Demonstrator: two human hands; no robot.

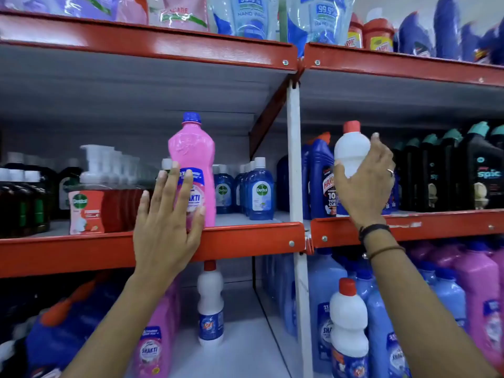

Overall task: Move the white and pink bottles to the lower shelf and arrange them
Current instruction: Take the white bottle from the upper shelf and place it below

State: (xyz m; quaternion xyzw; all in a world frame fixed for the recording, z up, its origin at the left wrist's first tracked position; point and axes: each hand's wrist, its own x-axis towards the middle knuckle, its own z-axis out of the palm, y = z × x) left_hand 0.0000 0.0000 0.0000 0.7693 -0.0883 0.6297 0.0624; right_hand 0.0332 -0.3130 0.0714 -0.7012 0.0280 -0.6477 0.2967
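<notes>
Red-edged metal middle shelf (245, 238): tall pink plastic bottle with blue cap (192, 170), blue Dettol bottles (259, 189), black jugs (480, 170) standing upright.

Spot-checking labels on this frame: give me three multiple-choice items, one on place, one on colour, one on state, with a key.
1. Where does the pink bottle at the left hand stand?
A. On the middle shelf
B. On the lowest shelf
C. On the top shelf

2. What colour is the cap of the white bottle at the right hand?
A. Blue
B. Red
C. Teal

3. How is the right hand set on that white bottle?
A. Flat on the shelf beside it
B. Wrapped around its body
C. Pinching only the cap

Key: 1 A, its base sits at the red shelf edge; 2 B, red cap above the fingers; 3 B, thumb and fingers curl around it.
</notes>
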